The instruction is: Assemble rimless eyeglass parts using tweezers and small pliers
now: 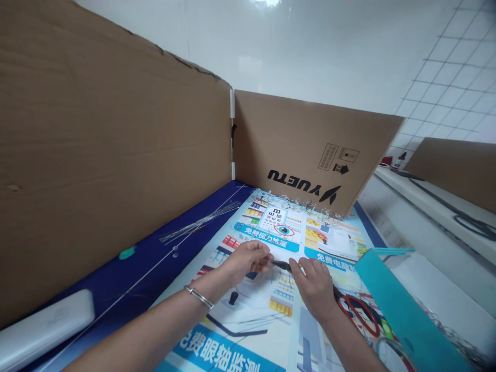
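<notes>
My left hand (251, 259), with a silver bangle at its wrist, is closed in a pinch over the printed sheet (263, 305). What lies between its fingertips is too small to make out. Just to the right, my right hand (314, 284) is closed around pliers (282, 265); their dark narrow jaws point at the left fingertips, and the handles are mostly hidden by the palm. Beside the right wrist lie red-handled scissors (362, 312). A bundle of thin straight wires (201, 222) rests on the dark blue surface to the left.
Tall cardboard panels (116, 155) stand along the left and back (294, 134). Curly wire scraps (306, 204) lie along the back panel's foot. A teal box (406, 310) with wire coils (445, 330) is at right. A white case (46, 330) sits at lower left.
</notes>
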{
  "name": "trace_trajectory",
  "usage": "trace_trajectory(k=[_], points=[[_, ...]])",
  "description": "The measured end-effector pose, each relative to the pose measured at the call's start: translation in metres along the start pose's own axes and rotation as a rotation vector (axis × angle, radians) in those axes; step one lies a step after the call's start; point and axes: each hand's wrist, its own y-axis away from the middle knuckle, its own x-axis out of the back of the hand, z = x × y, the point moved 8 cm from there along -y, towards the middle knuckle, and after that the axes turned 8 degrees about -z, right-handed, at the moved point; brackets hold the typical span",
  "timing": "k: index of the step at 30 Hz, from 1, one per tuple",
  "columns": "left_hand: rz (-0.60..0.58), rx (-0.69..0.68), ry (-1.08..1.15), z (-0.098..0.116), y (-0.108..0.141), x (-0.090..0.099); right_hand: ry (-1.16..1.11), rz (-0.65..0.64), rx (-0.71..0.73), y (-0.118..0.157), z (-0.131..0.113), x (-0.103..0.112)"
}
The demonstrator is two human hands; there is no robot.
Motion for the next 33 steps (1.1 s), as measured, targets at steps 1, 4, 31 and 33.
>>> trace_trajectory(k=[1, 4, 31, 33], points=[[0.001, 0.007, 0.059, -0.002, 0.001, -0.003, -0.002, 0.007, -0.003, 0.0, 0.002, 0.0], [0.003, 0.038, 0.165, -0.008, 0.003, -0.008, -0.02, 0.03, -0.003, 0.0, 0.003, 0.002], [0.053, 0.012, -0.009, -0.012, -0.004, 0.014, 0.044, 0.03, 0.098, -0.002, -0.013, 0.003], [0.051, 0.014, -0.011, -0.012, -0.004, 0.014, 0.043, 0.041, 0.097, -0.002, -0.013, 0.003]])
